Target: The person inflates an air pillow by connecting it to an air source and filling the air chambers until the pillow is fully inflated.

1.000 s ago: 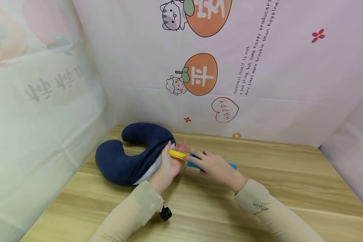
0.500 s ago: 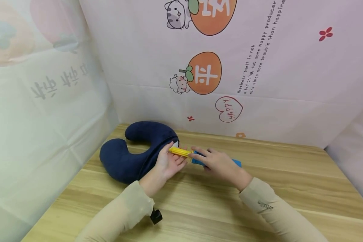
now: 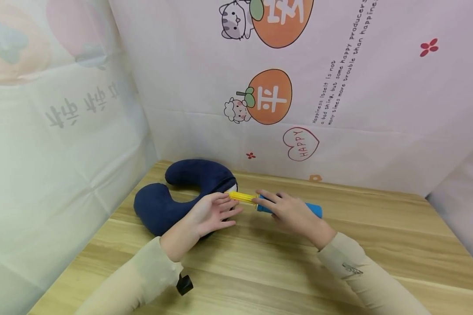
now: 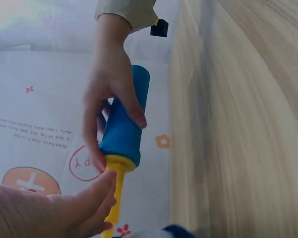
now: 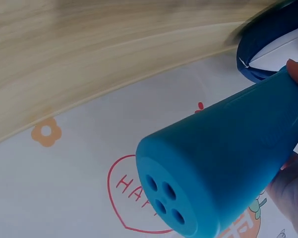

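Observation:
My right hand [image 3: 293, 214] grips the blue barrel of a hand air pump [image 3: 314, 210], whose ribbed yellow shaft [image 3: 242, 197] points left toward a navy U-shaped neck pillow [image 3: 153, 208]. Near the shaft's end, my left hand [image 3: 206, 216] has its fingers spread and extended. In the left wrist view, the left fingers [image 4: 96, 198] lie along the yellow shaft; whether they touch it is unclear. Small holes mark the barrel's end [image 5: 166, 196] in the right wrist view. The pillow's cover parts on its right side, showing a white inside [image 3: 233, 188]; my left hand partly hides this edge.
A wood-grain table [image 3: 260, 271] lies beneath everything. Printed white cloth [image 3: 205, 135] hangs behind it and along both sides. A black wrist camera [image 3: 184, 284] sticks out from under the left sleeve.
My left hand has drawn back to the left and down from the yellow shaft, its fingers spreading. The right hand keeps its grip on the hand air pump.

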Tool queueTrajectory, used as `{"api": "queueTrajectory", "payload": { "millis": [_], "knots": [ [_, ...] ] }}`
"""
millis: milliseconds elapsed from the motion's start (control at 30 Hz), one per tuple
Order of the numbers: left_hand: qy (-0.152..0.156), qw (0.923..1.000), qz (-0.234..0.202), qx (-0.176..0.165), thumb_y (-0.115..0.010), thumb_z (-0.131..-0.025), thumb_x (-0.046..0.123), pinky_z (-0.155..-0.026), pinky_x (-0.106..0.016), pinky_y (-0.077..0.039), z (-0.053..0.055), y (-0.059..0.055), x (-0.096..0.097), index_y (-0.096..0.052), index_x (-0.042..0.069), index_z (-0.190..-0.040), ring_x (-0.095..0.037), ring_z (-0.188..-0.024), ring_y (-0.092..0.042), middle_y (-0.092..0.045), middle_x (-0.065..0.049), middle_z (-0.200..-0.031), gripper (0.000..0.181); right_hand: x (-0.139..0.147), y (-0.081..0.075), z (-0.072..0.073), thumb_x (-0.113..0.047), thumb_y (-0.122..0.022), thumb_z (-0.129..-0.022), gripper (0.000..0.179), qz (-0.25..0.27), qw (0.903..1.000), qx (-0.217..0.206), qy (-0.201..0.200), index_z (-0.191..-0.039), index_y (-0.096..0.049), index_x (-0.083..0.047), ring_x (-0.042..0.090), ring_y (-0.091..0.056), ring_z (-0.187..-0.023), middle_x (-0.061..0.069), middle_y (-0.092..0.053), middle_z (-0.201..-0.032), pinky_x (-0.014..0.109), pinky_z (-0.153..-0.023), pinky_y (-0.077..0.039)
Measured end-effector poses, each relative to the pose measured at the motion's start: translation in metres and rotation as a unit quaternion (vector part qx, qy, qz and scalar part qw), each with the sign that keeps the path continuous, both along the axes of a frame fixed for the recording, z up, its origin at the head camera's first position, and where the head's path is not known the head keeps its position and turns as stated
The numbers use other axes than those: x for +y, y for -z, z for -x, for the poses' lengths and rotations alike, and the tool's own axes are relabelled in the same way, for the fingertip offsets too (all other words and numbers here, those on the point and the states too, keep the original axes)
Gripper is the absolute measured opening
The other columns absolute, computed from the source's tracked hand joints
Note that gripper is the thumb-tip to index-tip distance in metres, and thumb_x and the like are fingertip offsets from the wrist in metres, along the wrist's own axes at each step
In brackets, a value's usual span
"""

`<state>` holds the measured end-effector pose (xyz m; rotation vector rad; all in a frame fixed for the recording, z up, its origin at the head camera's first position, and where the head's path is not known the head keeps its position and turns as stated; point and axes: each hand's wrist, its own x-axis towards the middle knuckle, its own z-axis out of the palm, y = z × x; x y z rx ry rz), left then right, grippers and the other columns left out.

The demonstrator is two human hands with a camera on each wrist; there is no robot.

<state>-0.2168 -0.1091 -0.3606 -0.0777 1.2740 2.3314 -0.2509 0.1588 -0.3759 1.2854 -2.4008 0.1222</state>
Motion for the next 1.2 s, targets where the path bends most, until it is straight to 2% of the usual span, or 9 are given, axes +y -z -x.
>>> {"api": "queueTrajectory", "payload": {
  "millis": [133, 267, 333, 433, 567, 800, 967, 1067, 1200],
  "knots": [
    [0.027, 0.9993, 0.017, 0.017, -0.036, -0.110, 0.021, -0.120, -0.058, -0.017, -0.003, -0.012, -0.014, -0.027, 0.002, -0.157, -0.039, -0.151, -0.026, -0.026, -0.021, -0.164, 0.052, 0.005, 0.000, 0.000, 0.002, -0.085, -0.078, 0.069, 0.005, 0.9999, 0.012, -0.004, -0.140, -0.062, -0.017, 0.024, -0.064, -0.086, 0.007, -0.058, -0.146, 0.033, -0.062, -0.055],
    [0.057, 0.9926, 0.074, 0.077, -0.035, -0.111, 0.022, -0.118, -0.061, -0.022, 0.001, -0.022, -0.029, -0.021, 0.003, -0.162, -0.038, -0.149, -0.030, -0.028, -0.019, -0.164, 0.056, 0.009, 0.001, 0.002, 0.001, -0.087, -0.077, 0.069, 0.009, 0.9998, 0.016, -0.012, -0.139, -0.062, -0.016, 0.024, -0.064, -0.085, 0.008, -0.058, -0.146, 0.033, -0.062, -0.056],
    [0.064, 0.9821, 0.133, 0.117, -0.040, -0.110, 0.021, -0.115, -0.062, -0.028, 0.005, -0.026, -0.034, -0.027, 0.004, -0.161, -0.037, -0.145, -0.039, -0.035, -0.018, -0.161, 0.055, 0.011, 0.002, 0.002, 0.001, -0.087, -0.078, 0.070, 0.007, 0.9999, 0.009, -0.012, -0.140, -0.062, -0.016, 0.024, -0.064, -0.086, 0.008, -0.057, -0.147, 0.033, -0.063, -0.056],
    [0.065, 0.9533, 0.235, 0.178, -0.051, -0.107, 0.018, -0.110, -0.060, -0.037, 0.010, -0.026, -0.038, -0.039, 0.003, -0.155, -0.034, -0.138, -0.050, -0.047, -0.016, -0.154, 0.052, 0.015, 0.003, 0.001, 0.000, -0.088, -0.076, 0.072, 0.006, 1.0000, -0.003, -0.007, -0.141, -0.062, -0.017, 0.025, -0.065, -0.089, 0.007, -0.056, -0.149, 0.034, -0.064, -0.056],
    [0.042, 0.8986, 0.352, 0.259, -0.063, -0.101, 0.013, -0.104, -0.056, -0.045, 0.014, -0.020, -0.037, -0.050, 0.001, -0.147, -0.033, -0.131, -0.055, -0.055, -0.017, -0.146, 0.049, 0.019, 0.004, 0.001, 0.002, -0.087, -0.076, 0.070, 0.009, 0.9999, -0.003, -0.011, -0.140, -0.063, -0.015, 0.025, -0.065, -0.090, 0.008, -0.056, -0.148, 0.034, -0.063, -0.056],
    [0.007, 0.7371, 0.543, 0.403, -0.078, -0.092, 0.018, -0.096, -0.046, -0.052, 0.026, -0.013, -0.020, -0.066, 0.007, -0.131, -0.031, -0.118, -0.061, -0.062, -0.011, -0.135, 0.042, 0.025, 0.000, 0.002, 0.002, -0.088, -0.075, 0.070, 0.006, 0.9998, 0.010, -0.015, -0.139, -0.063, -0.015, 0.025, -0.065, -0.088, 0.008, -0.057, -0.147, 0.034, -0.062, -0.055],
    [0.025, 0.6497, 0.644, 0.404, -0.083, -0.089, 0.028, -0.096, -0.047, -0.050, 0.035, -0.011, -0.006, -0.067, 0.012, -0.130, -0.032, -0.116, -0.061, -0.061, -0.012, -0.132, 0.047, 0.025, -0.002, 0.002, 0.000, -0.088, -0.077, 0.069, -0.002, 0.9998, 0.016, -0.013, -0.139, -0.064, -0.016, 0.025, -0.066, -0.087, 0.008, -0.057, -0.147, 0.035, -0.065, -0.057],
    [0.024, 0.6129, 0.682, 0.398, -0.084, -0.088, 0.030, -0.095, -0.047, -0.051, 0.040, -0.007, -0.003, -0.067, 0.012, -0.128, -0.032, -0.113, -0.061, -0.061, -0.012, -0.129, 0.047, 0.024, -0.002, 0.001, 0.000, -0.088, -0.077, 0.067, -0.005, 0.9997, 0.022, -0.013, -0.138, -0.064, -0.015, 0.025, -0.066, -0.086, 0.008, -0.057, -0.147, 0.035, -0.065, -0.057],
    [0.015, 0.5979, 0.694, 0.402, -0.082, -0.089, 0.026, -0.093, -0.046, -0.052, 0.044, -0.003, -0.004, -0.068, 0.011, -0.124, -0.032, -0.108, -0.062, -0.064, -0.012, -0.123, 0.041, 0.023, 0.000, 0.002, 0.000, -0.088, -0.076, 0.067, -0.007, 0.9993, 0.033, -0.017, -0.137, -0.065, -0.015, 0.025, -0.066, -0.085, 0.008, -0.058, -0.146, 0.035, -0.064, -0.057]
  ]
}}
